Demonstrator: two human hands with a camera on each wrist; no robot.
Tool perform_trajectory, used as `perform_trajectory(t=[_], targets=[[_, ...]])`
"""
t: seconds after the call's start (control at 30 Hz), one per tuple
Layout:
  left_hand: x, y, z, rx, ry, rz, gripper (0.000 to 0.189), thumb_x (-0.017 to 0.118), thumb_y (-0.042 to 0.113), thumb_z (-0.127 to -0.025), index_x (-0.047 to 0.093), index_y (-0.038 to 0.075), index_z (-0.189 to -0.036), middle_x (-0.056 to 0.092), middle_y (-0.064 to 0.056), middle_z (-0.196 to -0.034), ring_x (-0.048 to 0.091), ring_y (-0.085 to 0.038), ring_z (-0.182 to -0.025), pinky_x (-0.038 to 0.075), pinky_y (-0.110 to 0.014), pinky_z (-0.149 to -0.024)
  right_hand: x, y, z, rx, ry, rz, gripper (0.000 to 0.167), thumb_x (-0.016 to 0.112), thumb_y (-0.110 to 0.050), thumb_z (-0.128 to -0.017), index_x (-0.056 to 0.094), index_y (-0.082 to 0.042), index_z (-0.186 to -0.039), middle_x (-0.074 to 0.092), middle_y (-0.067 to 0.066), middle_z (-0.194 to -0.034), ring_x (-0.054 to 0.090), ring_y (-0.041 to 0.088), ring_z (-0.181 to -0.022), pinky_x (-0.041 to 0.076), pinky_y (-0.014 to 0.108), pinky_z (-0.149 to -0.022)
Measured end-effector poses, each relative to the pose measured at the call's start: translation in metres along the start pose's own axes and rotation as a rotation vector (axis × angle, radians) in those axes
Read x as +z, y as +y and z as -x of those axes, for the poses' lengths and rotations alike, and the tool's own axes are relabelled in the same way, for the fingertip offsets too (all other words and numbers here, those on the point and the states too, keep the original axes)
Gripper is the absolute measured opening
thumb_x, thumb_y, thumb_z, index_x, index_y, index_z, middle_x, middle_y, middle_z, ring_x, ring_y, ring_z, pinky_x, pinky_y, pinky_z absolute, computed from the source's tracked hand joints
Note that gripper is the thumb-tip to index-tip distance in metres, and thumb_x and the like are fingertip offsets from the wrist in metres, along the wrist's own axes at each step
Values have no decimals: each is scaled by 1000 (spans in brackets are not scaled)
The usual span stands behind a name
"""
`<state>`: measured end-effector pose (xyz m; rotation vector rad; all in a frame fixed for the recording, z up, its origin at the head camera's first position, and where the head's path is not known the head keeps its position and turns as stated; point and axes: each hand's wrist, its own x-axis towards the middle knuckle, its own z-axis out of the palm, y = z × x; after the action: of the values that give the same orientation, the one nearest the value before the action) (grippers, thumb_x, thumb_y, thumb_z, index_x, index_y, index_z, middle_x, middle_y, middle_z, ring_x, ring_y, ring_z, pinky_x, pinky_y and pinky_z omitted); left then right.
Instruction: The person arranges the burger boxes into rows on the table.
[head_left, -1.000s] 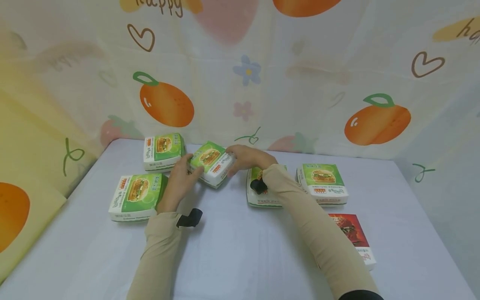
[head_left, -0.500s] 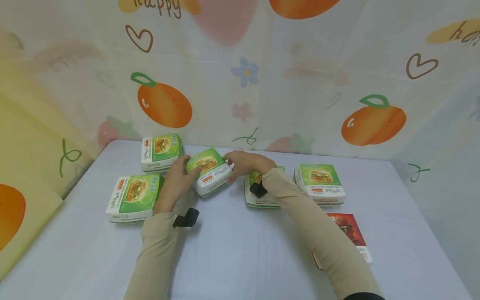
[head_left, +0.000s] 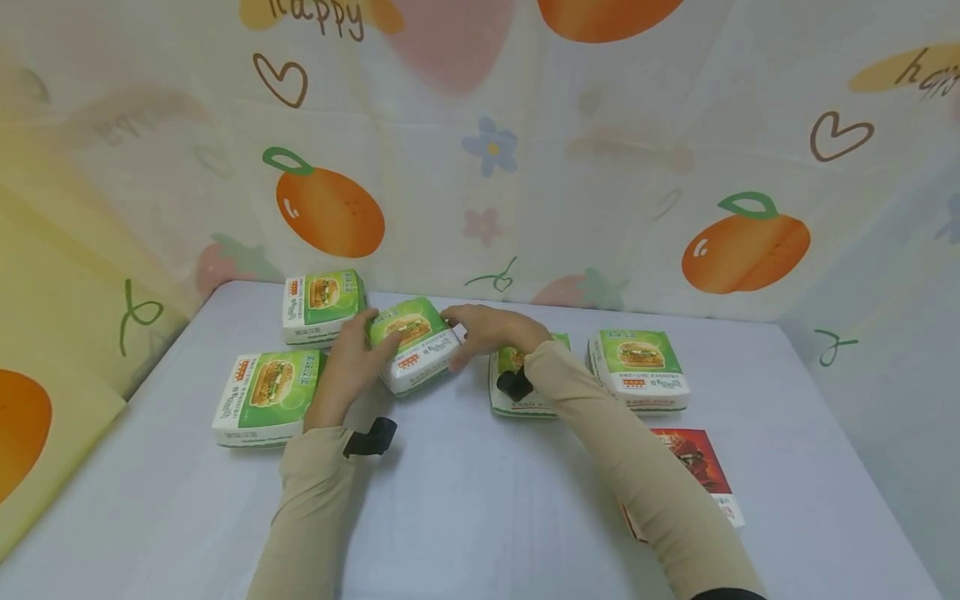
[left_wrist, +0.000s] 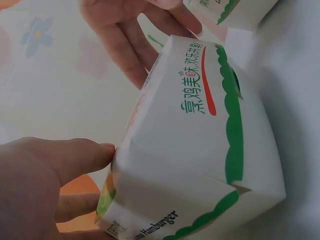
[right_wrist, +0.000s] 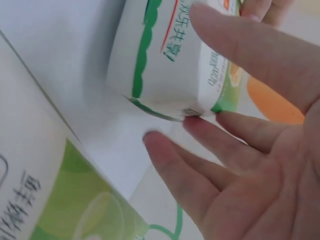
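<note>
A green and white hamburger box [head_left: 416,346] lies at a slant between my two hands, low over the white table. My left hand [head_left: 348,362] holds its left side; the thumb presses the edge in the left wrist view, where the white side of the hamburger box [left_wrist: 185,135] shows green scalloped trim. At the opposite corner, my right hand [head_left: 491,329] pinches the box, its thumb on one face and fingertips at another in the right wrist view. Beneath the right wrist, another green hamburger box [head_left: 517,404] is partly covered.
Two more green hamburger boxes [head_left: 326,302] [head_left: 273,387] stand on the left of the table [head_left: 465,508]. Another green box [head_left: 641,362] is at the right. Nearer, a red and white box [head_left: 701,458] is partly behind the right sleeve. A patterned curtain [head_left: 600,192] hangs behind.
Both hands have drawn the hamburger box slightly toward the person and turned it a little, mostly in the first half second. Since then it has barely moved.
</note>
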<state>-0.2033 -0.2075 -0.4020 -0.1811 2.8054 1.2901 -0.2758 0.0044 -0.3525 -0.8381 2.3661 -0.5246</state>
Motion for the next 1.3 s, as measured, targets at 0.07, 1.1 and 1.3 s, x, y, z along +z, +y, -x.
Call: perform_trajectory(t=[0.07, 1.1, 1.3], targets=[[-2, 2, 1, 6, 22, 4, 72, 54, 38, -100, 26, 2, -155, 30, -25, -157, 39, -38, -137, 33, -57, -116, 0, 0, 1, -21, 32, -11, 85, 79, -18, -84, 31, -4, -153, 44, 13, -153, 43, 27, -141, 36, 40, -118], [-14, 39, 28, 188, 196, 11, 64, 61, 33, -98, 38, 5, -151, 39, -22, -153, 45, -36, -124, 47, -51, -100, 7, -2, 47, -158, 405, -256, 81, 81, -7, -81, 38, -5, -151, 47, 13, -142, 64, 31, -112, 57, 27, -93], [-13, 47, 34, 195, 161, 9, 65, 60, 36, -98, 37, 8, -152, 40, -20, -152, 48, -35, -119, 53, -50, -95, 7, -2, 60, -135, 406, -265, 81, 80, -9, -83, 37, -7, -151, 45, 11, -145, 65, 29, -111, 56, 31, -93]])
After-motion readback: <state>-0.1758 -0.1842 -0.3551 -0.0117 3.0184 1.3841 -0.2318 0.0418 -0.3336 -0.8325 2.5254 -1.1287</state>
